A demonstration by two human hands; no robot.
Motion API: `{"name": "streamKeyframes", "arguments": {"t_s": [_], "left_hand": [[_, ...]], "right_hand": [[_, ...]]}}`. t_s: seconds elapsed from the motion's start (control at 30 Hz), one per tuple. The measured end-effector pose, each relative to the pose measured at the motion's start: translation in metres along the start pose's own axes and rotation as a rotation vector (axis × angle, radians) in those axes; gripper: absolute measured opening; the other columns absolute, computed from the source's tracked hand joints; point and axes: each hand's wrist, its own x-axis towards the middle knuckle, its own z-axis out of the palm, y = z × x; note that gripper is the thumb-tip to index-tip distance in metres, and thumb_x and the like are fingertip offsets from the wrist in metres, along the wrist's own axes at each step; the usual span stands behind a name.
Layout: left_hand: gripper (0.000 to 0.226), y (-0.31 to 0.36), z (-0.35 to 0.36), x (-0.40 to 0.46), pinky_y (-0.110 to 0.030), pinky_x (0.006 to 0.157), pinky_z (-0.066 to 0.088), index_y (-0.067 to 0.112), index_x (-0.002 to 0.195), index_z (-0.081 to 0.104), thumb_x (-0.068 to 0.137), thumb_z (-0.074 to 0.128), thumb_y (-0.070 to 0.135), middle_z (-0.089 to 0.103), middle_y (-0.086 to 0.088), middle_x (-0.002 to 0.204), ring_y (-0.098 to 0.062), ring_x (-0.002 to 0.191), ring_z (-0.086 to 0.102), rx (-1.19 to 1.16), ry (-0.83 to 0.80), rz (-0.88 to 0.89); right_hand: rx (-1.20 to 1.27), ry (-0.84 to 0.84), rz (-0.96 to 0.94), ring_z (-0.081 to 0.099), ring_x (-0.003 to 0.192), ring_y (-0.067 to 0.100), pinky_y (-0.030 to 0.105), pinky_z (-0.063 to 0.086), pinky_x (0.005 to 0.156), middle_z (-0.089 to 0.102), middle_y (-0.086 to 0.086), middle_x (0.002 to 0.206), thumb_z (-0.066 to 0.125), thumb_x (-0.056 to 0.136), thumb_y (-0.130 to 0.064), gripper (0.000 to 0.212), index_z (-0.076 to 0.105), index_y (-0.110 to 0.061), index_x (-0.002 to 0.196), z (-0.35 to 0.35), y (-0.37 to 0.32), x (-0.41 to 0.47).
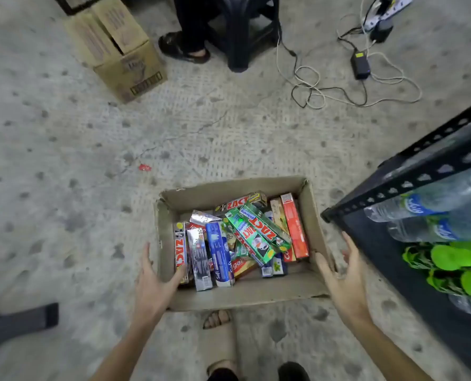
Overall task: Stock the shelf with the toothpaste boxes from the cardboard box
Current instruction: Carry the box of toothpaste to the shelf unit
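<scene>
An open cardboard box [245, 294] sits on the floor in front of me, filled with several toothpaste boxes [252, 233] in green, blue, silver, red and orange, lying in a loose heap. My left hand [153, 281] lies against the box's left wall with straight fingers, its thumb over the rim. My right hand [344, 281] lies against the right wall in the same way, fingers straight. Neither hand holds a toothpaste box. The black metal shelf [410, 171] stands at the right.
The shelf carries water bottles [426, 204] and green-capped bottles [454, 259]. A shut carton [119, 48] stands at the back left. A seated person's sandalled foot [184, 49] and a black stool [242, 31] are behind. Cables and a charger [360, 64] lie at the back right. My foot [217, 320] is below the box.
</scene>
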Motion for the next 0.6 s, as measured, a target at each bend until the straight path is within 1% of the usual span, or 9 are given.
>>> {"name": "streamKeyframes", "arguments": {"t_s": [0.03, 0.1, 0.17, 0.23, 0.33, 0.43, 0.47, 0.53, 0.6], "left_hand": [[0.112, -0.005, 0.005, 0.012, -0.051, 0.115, 0.036, 0.053, 0.151, -0.001, 0.07, 0.074, 0.072, 0.035, -0.001, 0.158, -0.02, 0.142, 0.04, -0.032, -0.02, 0.049], [0.105, -0.01, 0.018, 0.033, -0.044, 0.12, 0.028, 0.045, 0.155, 0.002, 0.079, 0.074, 0.059, 0.025, 0.012, 0.162, -0.008, 0.146, 0.029, -0.042, -0.045, 0.145], [0.099, -0.014, 0.027, 0.052, -0.038, 0.123, 0.02, 0.041, 0.156, 0.004, 0.084, 0.07, 0.054, 0.017, 0.022, 0.161, 0.002, 0.147, 0.019, -0.09, -0.018, 0.168], [0.092, -0.021, 0.031, 0.059, -0.036, 0.122, 0.018, 0.045, 0.155, 0.002, 0.089, 0.065, 0.054, 0.013, 0.028, 0.159, 0.005, 0.145, 0.016, -0.108, 0.008, 0.161], [0.085, -0.032, 0.03, 0.068, -0.035, 0.116, 0.022, 0.053, 0.153, 0.004, 0.091, 0.062, 0.057, 0.019, 0.024, 0.16, 0.002, 0.142, 0.022, -0.053, 0.009, 0.168], [0.086, -0.04, 0.029, 0.069, -0.034, 0.115, 0.024, 0.052, 0.154, 0.008, 0.086, 0.06, 0.062, 0.023, 0.016, 0.163, 0.0, 0.142, 0.026, -0.064, -0.024, 0.167], [0.085, -0.042, 0.03, 0.069, -0.034, 0.115, 0.023, 0.05, 0.154, 0.008, 0.086, 0.059, 0.061, 0.022, 0.016, 0.163, 0.001, 0.142, 0.025, -0.07, -0.028, 0.17], [0.08, -0.041, 0.033, 0.067, -0.034, 0.115, 0.023, 0.049, 0.155, 0.009, 0.092, 0.057, 0.055, 0.023, 0.016, 0.162, -0.001, 0.144, 0.025, -0.078, -0.032, 0.193], [0.07, -0.039, 0.036, 0.066, -0.036, 0.118, 0.024, 0.046, 0.156, 0.009, 0.101, 0.052, 0.042, 0.024, 0.016, 0.162, -0.003, 0.146, 0.026, -0.058, -0.019, 0.199]], "right_hand": [[-0.035, -0.03, -0.022, 0.038, 0.14, 0.007, 0.052, 0.037, 0.116, 0.038, -0.006, 0.156, 0.071, 0.088, -0.047, 0.076, 0.027, -0.052, 0.149, 0.007, 0.003, 0.011], [-0.128, -0.076, -0.062, 0.044, 0.139, 0.014, 0.054, 0.039, 0.113, 0.043, -0.007, 0.153, 0.072, 0.084, -0.054, 0.081, 0.022, -0.061, 0.147, 0.02, 0.007, 0.03], [-0.162, -0.088, -0.082, 0.044, 0.14, 0.018, 0.055, 0.038, 0.114, 0.042, -0.008, 0.155, 0.073, 0.085, -0.051, 0.082, 0.018, -0.068, 0.143, 0.029, 0.012, 0.051], [-0.218, -0.122, -0.094, 0.041, 0.143, 0.02, 0.055, 0.037, 0.114, 0.04, -0.008, 0.158, 0.074, 0.087, -0.047, 0.084, 0.015, -0.068, 0.143, 0.034, 0.018, 0.066], [-0.314, -0.186, -0.092, 0.047, 0.139, 0.024, 0.058, 0.04, 0.111, 0.044, -0.008, 0.156, 0.071, 0.087, -0.054, 0.085, 0.012, -0.067, 0.146, 0.033, 0.026, 0.085], [-0.41, -0.179, -0.149, 0.055, 0.131, 0.03, 0.054, 0.045, 0.105, 0.05, -0.003, 0.152, 0.064, 0.094, -0.045, 0.076, 0.014, -0.062, 0.149, 0.033, 0.036, 0.09], [-0.407, -0.172, -0.168, 0.059, 0.125, 0.033, 0.055, 0.048, 0.102, 0.054, 0.002, 0.147, 0.063, 0.096, -0.042, 0.075, 0.014, -0.061, 0.149, 0.033, 0.041, 0.093], [-0.37, -0.158, -0.195, 0.065, 0.11, 0.041, 0.061, 0.052, 0.094, 0.062, 0.016, 0.132, 0.059, 0.098, -0.037, 0.071, 0.017, -0.059, 0.15, 0.033, 0.051, 0.098], [-0.368, -0.149, -0.215, 0.067, 0.095, 0.045, 0.064, 0.055, 0.083, 0.064, 0.026, 0.116, 0.055, 0.099, -0.035, 0.066, 0.02, -0.058, 0.151, 0.032, 0.058, 0.102]]}}
